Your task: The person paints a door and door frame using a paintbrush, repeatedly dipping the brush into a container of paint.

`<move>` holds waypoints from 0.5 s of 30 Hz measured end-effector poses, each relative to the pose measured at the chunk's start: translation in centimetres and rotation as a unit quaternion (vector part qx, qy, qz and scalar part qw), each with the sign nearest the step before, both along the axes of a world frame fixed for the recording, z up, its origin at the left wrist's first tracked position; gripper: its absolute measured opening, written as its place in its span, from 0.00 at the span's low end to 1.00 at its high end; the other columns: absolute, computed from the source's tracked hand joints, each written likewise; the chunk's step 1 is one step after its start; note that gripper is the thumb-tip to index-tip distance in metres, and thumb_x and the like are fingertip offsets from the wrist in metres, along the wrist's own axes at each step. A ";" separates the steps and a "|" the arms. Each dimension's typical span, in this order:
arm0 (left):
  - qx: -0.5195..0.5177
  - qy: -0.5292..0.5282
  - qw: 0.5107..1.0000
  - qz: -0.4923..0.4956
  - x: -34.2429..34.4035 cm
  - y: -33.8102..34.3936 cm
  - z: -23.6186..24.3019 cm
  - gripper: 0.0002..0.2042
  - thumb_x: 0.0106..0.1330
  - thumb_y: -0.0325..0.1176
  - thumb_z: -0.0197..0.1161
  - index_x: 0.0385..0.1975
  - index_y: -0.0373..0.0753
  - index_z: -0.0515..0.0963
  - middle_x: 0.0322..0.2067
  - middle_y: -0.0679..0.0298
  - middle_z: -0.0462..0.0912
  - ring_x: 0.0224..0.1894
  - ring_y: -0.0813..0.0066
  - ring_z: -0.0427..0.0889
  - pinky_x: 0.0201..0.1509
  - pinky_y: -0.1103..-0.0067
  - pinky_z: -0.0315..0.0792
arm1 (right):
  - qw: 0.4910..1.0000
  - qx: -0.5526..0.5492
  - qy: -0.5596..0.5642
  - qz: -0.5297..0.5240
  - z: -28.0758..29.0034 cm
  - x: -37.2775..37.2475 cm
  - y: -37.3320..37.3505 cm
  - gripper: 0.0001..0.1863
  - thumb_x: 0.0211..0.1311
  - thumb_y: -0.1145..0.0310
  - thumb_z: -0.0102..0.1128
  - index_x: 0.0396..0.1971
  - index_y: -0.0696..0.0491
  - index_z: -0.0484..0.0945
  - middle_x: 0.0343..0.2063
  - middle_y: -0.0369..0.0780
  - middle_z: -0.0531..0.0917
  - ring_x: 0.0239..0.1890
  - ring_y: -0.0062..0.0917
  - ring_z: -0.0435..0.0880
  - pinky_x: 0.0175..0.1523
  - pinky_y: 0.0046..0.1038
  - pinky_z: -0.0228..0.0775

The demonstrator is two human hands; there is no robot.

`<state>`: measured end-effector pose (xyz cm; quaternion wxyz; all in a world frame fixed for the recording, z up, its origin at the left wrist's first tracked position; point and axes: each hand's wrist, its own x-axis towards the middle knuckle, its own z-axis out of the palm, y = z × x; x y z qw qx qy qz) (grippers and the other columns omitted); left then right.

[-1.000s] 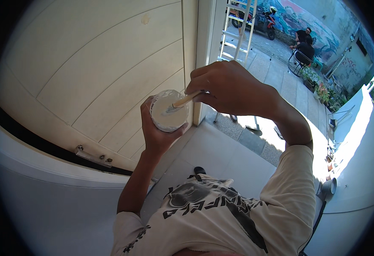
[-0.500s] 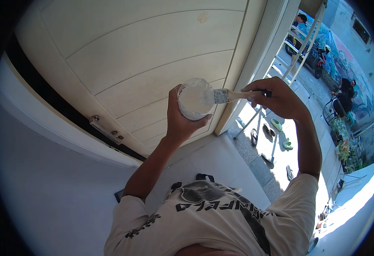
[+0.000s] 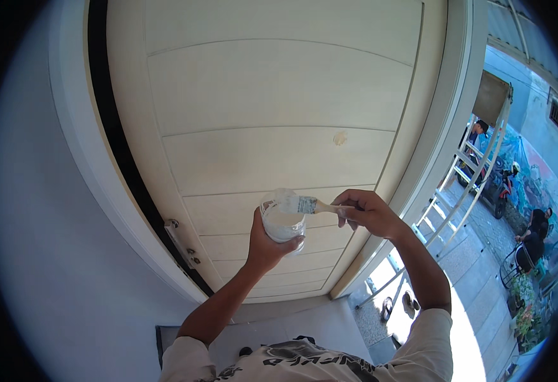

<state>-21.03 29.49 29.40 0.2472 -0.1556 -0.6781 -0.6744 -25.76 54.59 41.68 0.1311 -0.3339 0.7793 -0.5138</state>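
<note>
My left hand [image 3: 267, 245] grips a clear plastic cup [image 3: 283, 226] with off-white paint in it, from its side and underneath. My right hand [image 3: 371, 213] holds a paintbrush [image 3: 323, 207] by its pale wooden handle; the flat bristles and metal band lie over the cup's top rim. Both hands are in front of a cream panelled door [image 3: 272, 89], which has a small pale round patch [image 3: 339, 138] on a middle panel. A metal handle [image 3: 182, 240] is at the door's left side, beside a dark gap.
A white door frame [image 3: 451, 95] borders an opening onto a paved yard with an aluminium ladder [image 3: 466, 181], sandals [image 3: 387, 307], a motorbike [image 3: 503, 184], plants [image 3: 521, 293], a seated person [image 3: 533, 232] and another person [image 3: 477, 130]. A plain wall [image 3: 30, 210] is on the left.
My view has swung up onto the door, so my hands and cup appear lower. The brush has come up out of the paint to the cup's rim and now lies more level.
</note>
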 end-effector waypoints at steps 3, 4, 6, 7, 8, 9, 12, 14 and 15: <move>0.028 0.013 1.000 -0.007 -1.0 -1.0 1.3 0.42 0.48 0.29 0.81 0.62 0.36 0.62 0.54 0.54 0.75 0.58 0.64 0.78 0.62 0.66 0.75 | 0.998 -0.048 0.024 0.016 2.7 -2.0 -1.2 0.09 0.75 0.70 0.54 0.48 0.59 0.77 0.27 0.36 0.83 0.24 0.13 0.73 0.29 0.20 0.66; 0.026 0.025 0.999 -0.003 -1.4 -1.4 2.2 0.42 0.48 0.29 0.81 0.62 0.36 0.62 0.54 0.54 0.75 0.58 0.64 0.78 0.62 0.66 0.75 | 0.996 -0.083 0.026 0.029 3.8 -2.7 -1.7 0.10 0.76 0.70 0.53 0.49 0.59 0.77 0.27 0.36 0.83 0.23 0.13 0.72 0.29 0.20 0.64; -0.012 0.026 0.999 0.021 -2.0 -1.9 4.0 0.41 0.49 0.30 0.81 0.62 0.35 0.61 0.54 0.54 0.75 0.57 0.64 0.78 0.62 0.66 0.76 | 0.986 -0.137 0.090 0.012 7.7 -3.6 -3.0 0.09 0.75 0.72 0.52 0.49 0.58 0.77 0.28 0.36 0.82 0.22 0.14 0.70 0.28 0.20 0.61; -0.013 0.032 0.999 0.026 -2.3 -2.2 5.1 0.41 0.49 0.30 0.81 0.62 0.35 0.61 0.54 0.54 0.75 0.57 0.64 0.78 0.62 0.66 0.76 | 0.978 -0.169 0.119 0.012 9.8 -4.7 -3.7 0.09 0.75 0.72 0.52 0.49 0.58 0.76 0.28 0.37 0.81 0.23 0.14 0.70 0.29 0.20 0.62; -0.016 0.042 0.999 0.009 -3.1 -2.5 6.2 0.41 0.49 0.30 0.81 0.62 0.35 0.62 0.54 0.54 0.76 0.57 0.64 0.79 0.61 0.66 0.76 | 0.970 -0.195 0.146 0.002 12.2 -5.5 -4.4 0.10 0.74 0.71 0.54 0.50 0.58 0.76 0.28 0.36 0.81 0.23 0.14 0.70 0.29 0.20 0.62; -0.020 0.052 0.998 -0.008 -3.7 -2.8 7.4 0.41 0.50 0.31 0.81 0.62 0.35 0.62 0.54 0.54 0.76 0.57 0.64 0.79 0.60 0.66 0.77 | 0.959 -0.224 0.174 0.000 14.6 -6.7 -5.2 0.10 0.74 0.70 0.55 0.50 0.57 0.76 0.28 0.35 0.80 0.23 0.14 0.70 0.29 0.20 0.62; -0.018 0.069 0.997 -0.007 -4.3 -2.9 11.3 0.40 0.50 0.31 0.81 0.62 0.35 0.62 0.53 0.55 0.76 0.56 0.64 0.79 0.58 0.66 0.78 | 0.908 -0.329 0.260 0.004 22.7 -9.9 -6.5 0.12 0.72 0.73 0.57 0.52 0.57 0.75 0.30 0.36 0.80 0.23 0.13 0.70 0.27 0.18 0.60; -0.019 0.072 0.997 0.003 -4.6 -3.5 12.5 0.40 0.50 0.32 0.81 0.62 0.35 0.62 0.53 0.55 0.76 0.55 0.64 0.79 0.57 0.66 0.79 | 0.882 -0.353 0.308 -0.050 27.8 -12.4 -7.8 0.16 0.68 0.72 0.61 0.53 0.58 0.74 0.31 0.36 0.81 0.25 0.14 0.72 0.28 0.18 0.62; -0.019 0.073 0.997 0.002 -4.6 -3.5 13.1 0.40 0.50 0.32 0.81 0.62 0.35 0.62 0.53 0.55 0.76 0.55 0.64 0.79 0.57 0.66 0.79 | 0.864 -0.372 0.333 -0.064 29.9 -13.6 -8.0 0.18 0.67 0.71 0.63 0.54 0.58 0.74 0.32 0.36 0.81 0.26 0.14 0.73 0.29 0.18 0.64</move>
